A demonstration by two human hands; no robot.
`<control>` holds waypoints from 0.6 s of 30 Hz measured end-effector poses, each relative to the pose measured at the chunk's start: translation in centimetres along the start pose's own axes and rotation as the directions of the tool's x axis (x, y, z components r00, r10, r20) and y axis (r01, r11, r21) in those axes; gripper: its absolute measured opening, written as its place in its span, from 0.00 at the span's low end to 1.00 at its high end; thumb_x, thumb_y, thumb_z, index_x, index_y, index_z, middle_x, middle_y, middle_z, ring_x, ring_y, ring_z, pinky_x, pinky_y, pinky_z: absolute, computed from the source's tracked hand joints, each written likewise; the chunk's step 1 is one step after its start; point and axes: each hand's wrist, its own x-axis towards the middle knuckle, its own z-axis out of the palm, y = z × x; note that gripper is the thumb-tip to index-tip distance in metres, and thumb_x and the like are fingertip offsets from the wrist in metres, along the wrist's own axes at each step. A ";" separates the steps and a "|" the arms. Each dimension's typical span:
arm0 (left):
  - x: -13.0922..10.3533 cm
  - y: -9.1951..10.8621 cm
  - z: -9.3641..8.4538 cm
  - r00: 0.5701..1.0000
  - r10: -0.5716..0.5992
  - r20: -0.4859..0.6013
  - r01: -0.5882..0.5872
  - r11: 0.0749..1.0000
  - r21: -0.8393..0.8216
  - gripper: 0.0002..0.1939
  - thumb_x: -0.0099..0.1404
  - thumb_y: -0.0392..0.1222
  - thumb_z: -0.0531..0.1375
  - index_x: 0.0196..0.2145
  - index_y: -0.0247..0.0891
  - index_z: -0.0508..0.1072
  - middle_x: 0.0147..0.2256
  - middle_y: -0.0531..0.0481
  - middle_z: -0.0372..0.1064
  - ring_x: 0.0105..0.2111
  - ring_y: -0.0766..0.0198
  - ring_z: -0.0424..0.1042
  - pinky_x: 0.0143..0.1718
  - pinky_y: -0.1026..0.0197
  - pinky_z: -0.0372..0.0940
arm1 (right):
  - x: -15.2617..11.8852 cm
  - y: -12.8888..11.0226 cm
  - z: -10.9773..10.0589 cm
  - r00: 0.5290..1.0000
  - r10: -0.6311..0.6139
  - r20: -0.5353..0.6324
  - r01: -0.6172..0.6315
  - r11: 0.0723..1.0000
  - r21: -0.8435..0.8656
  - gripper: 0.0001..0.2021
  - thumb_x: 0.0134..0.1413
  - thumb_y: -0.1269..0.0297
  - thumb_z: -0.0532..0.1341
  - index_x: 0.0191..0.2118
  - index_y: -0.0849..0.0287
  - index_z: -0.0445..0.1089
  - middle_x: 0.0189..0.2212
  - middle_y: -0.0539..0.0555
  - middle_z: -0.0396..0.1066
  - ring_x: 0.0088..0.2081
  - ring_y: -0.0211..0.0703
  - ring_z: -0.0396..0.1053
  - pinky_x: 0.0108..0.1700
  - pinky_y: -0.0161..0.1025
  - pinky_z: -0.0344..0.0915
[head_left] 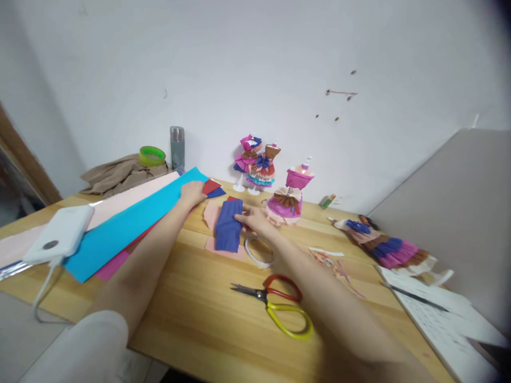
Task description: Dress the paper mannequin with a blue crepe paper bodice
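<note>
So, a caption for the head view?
Left hand over turquoise sheet, right hand at a blue piece, scissors on the table.

Pale blue-white plaster wall beyond the hands, with small dark marks. Light-brown wooden bench beneath them. Upright grey-white panel at right. Brown wooden frame edge far left. Pale tiled floor below left. Soft indoor light.

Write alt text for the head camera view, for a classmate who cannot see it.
A person's right hand touches a dark blue piece on a wooden table, while the left hand is at the far end of a turquoise sheet. Scissors lie nearer the camera; three small ruffled dresses stand behind.
</note>
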 end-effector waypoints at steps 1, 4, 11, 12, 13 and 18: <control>-0.1 -0.2 0.1 0.999 -0.029 -0.018 0.030 0.999 0.027 0.21 0.60 0.49 0.63 0.47 0.33 0.75 0.50 0.33 0.71 0.54 0.42 0.67 0.49 0.53 0.64 | 0.4 -0.4 0.5 0.999 -0.017 -0.031 0.015 0.998 -0.068 0.16 0.53 0.67 0.61 0.49 0.64 0.69 0.34 0.59 0.74 0.31 0.45 0.73 0.32 0.38 0.66; -0.1 -0.8 0.6 0.997 -0.079 -0.006 0.079 0.994 0.076 0.22 0.59 0.48 0.66 0.47 0.32 0.74 0.51 0.33 0.70 0.53 0.44 0.68 0.50 0.48 0.64 | 1.2 -1.4 2.0 0.992 -0.122 -0.020 0.111 0.950 -0.292 0.27 0.52 0.72 0.61 0.60 0.62 0.62 0.54 0.67 0.66 0.49 0.55 0.71 0.47 0.45 0.65; 1.4 -3.2 -1.6 0.998 -0.068 0.005 0.068 0.997 0.024 0.09 0.56 0.40 0.63 0.35 0.34 0.78 0.37 0.39 0.76 0.42 0.50 0.74 0.38 0.60 0.67 | 3.5 -2.2 4.6 0.955 -0.176 0.238 0.260 0.885 -0.387 0.11 0.53 0.67 0.64 0.43 0.57 0.77 0.49 0.59 0.71 0.48 0.49 0.72 0.51 0.38 0.63; 1.6 -3.7 -2.1 0.998 -0.066 0.000 0.066 0.998 0.004 0.08 0.55 0.39 0.63 0.33 0.34 0.78 0.34 0.40 0.76 0.39 0.51 0.75 0.36 0.61 0.66 | 3.9 -2.2 4.8 0.959 -0.171 0.226 0.247 0.896 -0.370 0.11 0.52 0.68 0.65 0.42 0.57 0.77 0.49 0.59 0.72 0.49 0.49 0.72 0.51 0.39 0.63; 1.8 -4.2 -2.6 0.998 -0.064 -0.004 0.064 0.998 -0.018 0.06 0.53 0.38 0.62 0.30 0.35 0.77 0.31 0.42 0.75 0.37 0.52 0.75 0.34 0.62 0.66 | 4.4 -2.3 5.0 0.964 -0.166 0.209 0.231 0.910 -0.345 0.10 0.51 0.69 0.65 0.41 0.57 0.77 0.48 0.59 0.73 0.50 0.50 0.72 0.51 0.39 0.63; 2.2 -6.2 -3.6 0.996 -0.085 -0.007 0.083 0.986 -0.147 0.02 0.51 0.37 0.61 0.24 0.35 0.74 0.18 0.52 0.66 0.26 0.61 0.71 0.26 0.65 0.63 | 7.3 -2.7 6.5 0.984 -0.146 0.105 0.154 0.985 -0.078 0.05 0.47 0.73 0.67 0.32 0.57 0.77 0.38 0.55 0.77 0.48 0.51 0.72 0.50 0.39 0.65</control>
